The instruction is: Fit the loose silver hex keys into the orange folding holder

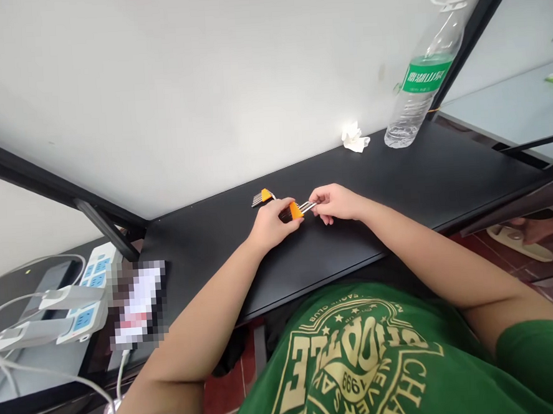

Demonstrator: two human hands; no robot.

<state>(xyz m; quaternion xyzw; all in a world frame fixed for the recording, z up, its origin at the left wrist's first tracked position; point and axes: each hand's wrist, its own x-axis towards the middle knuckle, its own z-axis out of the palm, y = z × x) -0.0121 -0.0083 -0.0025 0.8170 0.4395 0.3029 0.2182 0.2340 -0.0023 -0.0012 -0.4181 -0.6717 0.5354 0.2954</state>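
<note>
Presumably for steadiness, clamping an orange wedge-shaped plastic holder [296, 211] in the left hand [274, 222] while pinching its protruding silver metal rods [307, 207] with the right hand [335, 202] just beside, near a second orange plastic rod holder [266, 195] beyond the left grip.

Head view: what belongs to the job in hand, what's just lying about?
Job: orange hex-key holder, in the left hand; its hex keys, right hand at their ends; probably the second orange hex-key set.

Lying about, apparently: water bottle; crumpled tissue; power strip; pixelated device.
</note>
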